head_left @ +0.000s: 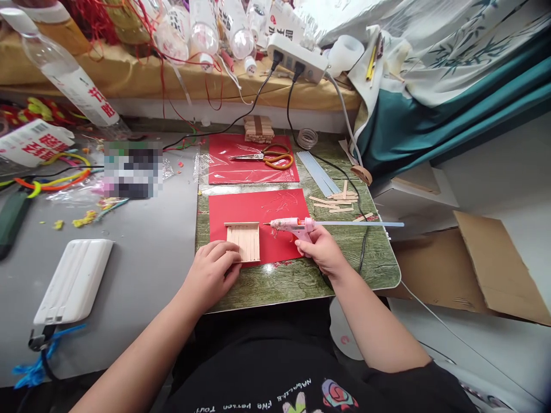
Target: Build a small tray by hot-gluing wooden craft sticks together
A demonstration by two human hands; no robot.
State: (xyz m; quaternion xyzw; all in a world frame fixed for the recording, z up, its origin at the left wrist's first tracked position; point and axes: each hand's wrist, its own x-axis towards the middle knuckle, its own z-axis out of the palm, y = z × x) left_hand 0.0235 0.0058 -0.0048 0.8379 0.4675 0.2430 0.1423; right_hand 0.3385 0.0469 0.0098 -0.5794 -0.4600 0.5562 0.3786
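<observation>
My right hand point(323, 250) is closed round the handle of a pink hot glue gun point(289, 225). From its back end a long pale glue stick point(361, 223) sticks out to the right. The nozzle points left, a little apart from a small panel of wooden craft sticks point(247, 241). That panel lies on a red sheet point(282, 206), with a strip along its top and bottom edges. My left hand point(214, 265) rests at the panel's lower left, fingers bent over its edge; the thumb is near the bottom strip.
Scissors point(269, 157) and a bundle of craft sticks point(259, 129) lie on a wrapped red pack point(219, 172). To the right are spare glue sticks point(317, 174), loose wooden pieces point(333, 202) and a black cord point(364, 246). A power strip point(298, 57) sits on the ledge behind.
</observation>
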